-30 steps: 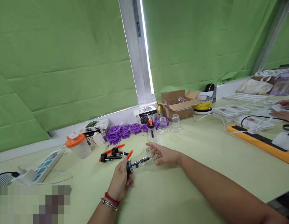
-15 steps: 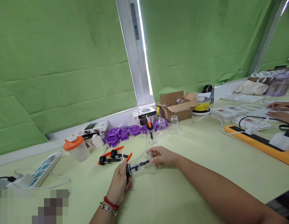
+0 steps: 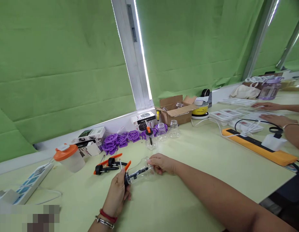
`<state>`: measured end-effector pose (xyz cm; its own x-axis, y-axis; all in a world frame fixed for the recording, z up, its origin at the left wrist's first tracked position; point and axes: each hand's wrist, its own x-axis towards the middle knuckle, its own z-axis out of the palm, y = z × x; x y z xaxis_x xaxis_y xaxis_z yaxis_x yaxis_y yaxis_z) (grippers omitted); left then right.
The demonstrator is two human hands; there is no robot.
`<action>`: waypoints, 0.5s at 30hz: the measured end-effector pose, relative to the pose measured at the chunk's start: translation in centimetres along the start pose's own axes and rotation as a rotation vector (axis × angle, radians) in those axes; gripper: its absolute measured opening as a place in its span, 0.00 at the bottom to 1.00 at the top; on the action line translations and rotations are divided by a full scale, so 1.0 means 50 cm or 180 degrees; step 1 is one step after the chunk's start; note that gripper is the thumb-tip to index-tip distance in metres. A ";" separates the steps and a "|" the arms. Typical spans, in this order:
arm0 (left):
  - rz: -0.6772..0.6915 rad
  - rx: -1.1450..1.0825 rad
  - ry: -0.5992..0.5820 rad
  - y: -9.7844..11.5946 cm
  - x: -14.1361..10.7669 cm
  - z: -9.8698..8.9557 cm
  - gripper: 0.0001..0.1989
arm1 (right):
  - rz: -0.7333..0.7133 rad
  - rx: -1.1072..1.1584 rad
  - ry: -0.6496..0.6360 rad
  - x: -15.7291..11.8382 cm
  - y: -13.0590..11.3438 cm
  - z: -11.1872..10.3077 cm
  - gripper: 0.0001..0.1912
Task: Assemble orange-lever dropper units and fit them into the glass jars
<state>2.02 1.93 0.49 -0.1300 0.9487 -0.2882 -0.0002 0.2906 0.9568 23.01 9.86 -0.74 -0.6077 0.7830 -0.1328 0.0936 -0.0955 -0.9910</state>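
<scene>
My left hand point(image 3: 119, 190) is wrapped round the black cap end of a clear hourglass-shaped bottle point(image 3: 141, 170), which lies tilted just above the table. A black stem shows inside the bottle, and an orange piece and a metal rod stick out by the cap. The fingers of my right hand point(image 3: 160, 163) pinch the bottle's wide far end. Two black and orange pump pieces point(image 3: 108, 166) lie left of the bottle. Behind it stands another clear bottle with a black and orange top point(image 3: 149, 137), beside two open clear bottles point(image 3: 173, 129).
Purple plastic parts point(image 3: 115, 141), small boxes point(image 3: 90, 141) and an open carton point(image 3: 179, 112) line the wall. An orange-lidded cup point(image 3: 70, 158) and a white power strip point(image 3: 33, 182) are left. An orange power strip point(image 3: 255, 146) and another person's hands point(image 3: 275, 119) are right.
The whole view has shifted, so things on the table appear further left and more of the other person's arms shows. My two hands keep the same hold on the bottle.
</scene>
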 end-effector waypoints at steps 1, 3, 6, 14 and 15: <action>0.0009 -0.0008 0.0005 0.000 0.001 0.000 0.23 | 0.0045 0.0013 0.0005 0.000 0.001 0.000 0.18; 0.0011 -0.0015 0.0024 0.000 0.001 0.001 0.22 | 0.0146 0.0054 -0.0010 0.000 0.003 -0.002 0.19; -0.0018 -0.0012 0.0030 0.003 -0.001 0.005 0.22 | 0.0289 0.0135 -0.0103 0.000 0.003 -0.005 0.20; 0.0113 0.0120 0.0090 -0.002 0.001 0.010 0.21 | 0.0748 0.0116 -0.0089 0.002 -0.004 -0.003 0.19; 0.0232 0.0174 0.0087 -0.003 0.001 0.012 0.20 | 0.0791 0.0086 0.0002 0.002 -0.003 -0.002 0.20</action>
<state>2.60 1.98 0.29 -0.1547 0.9641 -0.2158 0.0643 0.2278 0.9716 23.00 10.03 -0.59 -0.5681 0.7338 -0.3725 0.2189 -0.3016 -0.9280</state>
